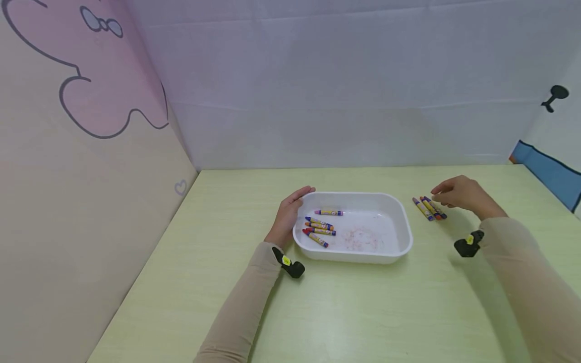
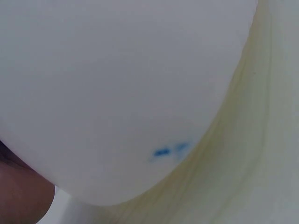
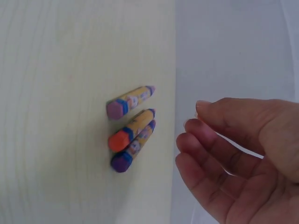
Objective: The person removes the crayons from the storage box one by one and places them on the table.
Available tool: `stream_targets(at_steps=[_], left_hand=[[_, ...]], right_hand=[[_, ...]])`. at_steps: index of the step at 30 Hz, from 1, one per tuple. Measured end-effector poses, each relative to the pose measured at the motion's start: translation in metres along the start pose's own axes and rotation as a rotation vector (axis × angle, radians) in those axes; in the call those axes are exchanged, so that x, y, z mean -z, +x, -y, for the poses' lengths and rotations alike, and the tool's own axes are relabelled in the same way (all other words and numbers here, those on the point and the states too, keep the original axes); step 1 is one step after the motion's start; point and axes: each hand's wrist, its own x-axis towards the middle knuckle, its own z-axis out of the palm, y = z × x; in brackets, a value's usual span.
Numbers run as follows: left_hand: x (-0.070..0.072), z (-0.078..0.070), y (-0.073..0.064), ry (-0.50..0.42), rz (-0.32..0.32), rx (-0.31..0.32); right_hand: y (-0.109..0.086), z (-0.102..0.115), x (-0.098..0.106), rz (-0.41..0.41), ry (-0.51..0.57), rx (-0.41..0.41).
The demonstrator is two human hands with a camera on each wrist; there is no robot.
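Head view: tray (image 1: 386, 227) held five crayons (image 1: 320, 232); left hand (image 1: 286, 216) clasped its end. Right hand (image 1: 464, 195): grip was unclenched, empty, near three crayons (image 1: 430, 207) on surface (image 1: 345, 312). Risk: two lay close together; a careless pinch could catch both.

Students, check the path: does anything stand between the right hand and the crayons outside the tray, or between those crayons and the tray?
Nothing visible stands between the right hand and the crayons. From there to the tray lies bare table, then only the tray's raised rim.
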Motion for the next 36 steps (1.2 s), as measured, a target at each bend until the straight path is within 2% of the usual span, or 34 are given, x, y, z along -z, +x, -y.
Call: stream_targets(at_steps=[6, 15, 21, 28, 36], left_hand=[[-0.001, 0.0, 0.0, -0.005, 0.001, 0.004], [-0.001, 0.002, 0.003, 0.019, 0.001, -0.003], [-0.001, 0.002, 0.002, 0.016, -0.004, -0.007], [-0.002, 0.003, 0.003, 0.007, 0.002, 0.003], [-0.003, 0.004, 0.003, 0.021, 0.006, -0.006]], right_hand=[[-0.001, 0.032, 0.0, 0.016, -0.012, 0.058], [0.003, 0.089, -0.007, 0.037, -0.035, 0.196], [0.01, 0.123, -0.017, 0.09, -0.021, 0.261], [0.026, 0.144, -0.042, 0.156, -0.017, 0.279], [0.04, 0.156, -0.072, 0.182, -0.076, 0.324]])
